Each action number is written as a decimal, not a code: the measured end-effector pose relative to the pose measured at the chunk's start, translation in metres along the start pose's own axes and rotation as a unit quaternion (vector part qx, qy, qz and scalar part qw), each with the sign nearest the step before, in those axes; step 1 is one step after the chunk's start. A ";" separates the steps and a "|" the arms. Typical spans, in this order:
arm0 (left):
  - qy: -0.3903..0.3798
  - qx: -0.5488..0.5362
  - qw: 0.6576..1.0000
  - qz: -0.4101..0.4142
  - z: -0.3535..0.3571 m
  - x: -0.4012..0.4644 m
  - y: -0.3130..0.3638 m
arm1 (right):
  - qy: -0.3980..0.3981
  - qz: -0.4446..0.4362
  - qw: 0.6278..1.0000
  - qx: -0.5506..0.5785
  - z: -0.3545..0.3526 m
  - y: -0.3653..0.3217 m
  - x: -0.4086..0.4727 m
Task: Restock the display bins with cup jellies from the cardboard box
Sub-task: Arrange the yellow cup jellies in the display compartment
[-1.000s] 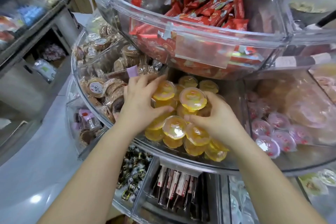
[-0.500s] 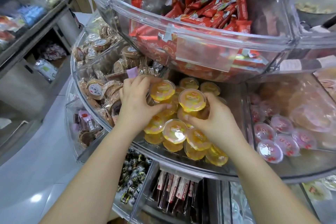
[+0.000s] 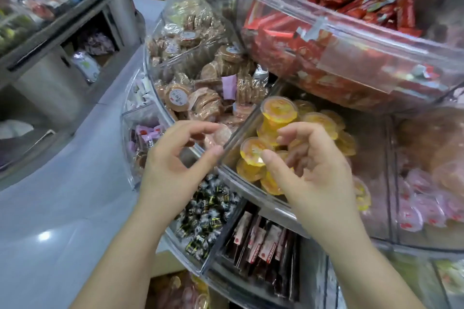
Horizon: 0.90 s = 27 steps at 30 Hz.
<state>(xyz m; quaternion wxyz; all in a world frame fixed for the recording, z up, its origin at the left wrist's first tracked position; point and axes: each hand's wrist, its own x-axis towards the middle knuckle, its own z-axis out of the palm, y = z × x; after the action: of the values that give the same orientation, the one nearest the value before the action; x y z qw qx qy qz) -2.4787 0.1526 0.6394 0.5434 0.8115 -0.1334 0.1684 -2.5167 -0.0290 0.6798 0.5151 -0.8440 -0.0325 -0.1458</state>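
Over round glossy orange cup jellies in clear bin, both hands' grip loose, empty.

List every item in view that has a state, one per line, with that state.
left hand: open, empty, outside the bin
right hand: open, empty, at the bin's front
orange cup jellies: sealed, heaped in the middle bin
middle bin: partly full
pink cup jellies: sealed, in the right compartment
red snack packs: piled in the upper bin
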 end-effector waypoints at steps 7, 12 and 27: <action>0.114 -0.054 0.959 -0.253 -0.073 -0.131 -0.090 | -0.321 0.102 0.937 0.093 0.144 0.013 -0.075; 0.096 -0.032 0.865 -0.491 -0.074 -0.287 -0.218 | -0.477 0.253 0.842 -0.009 0.259 0.133 -0.175; -0.061 0.149 0.769 -0.619 0.096 -0.476 -0.580 | -0.534 0.104 0.690 -0.477 0.462 0.548 -0.317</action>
<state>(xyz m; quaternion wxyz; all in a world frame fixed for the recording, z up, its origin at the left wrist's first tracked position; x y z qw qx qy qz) -2.6668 0.2963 -0.0789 0.3931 0.7976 0.3915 -0.2367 -2.6092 0.1519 -0.0772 -0.0491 -0.9095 -0.1399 0.3885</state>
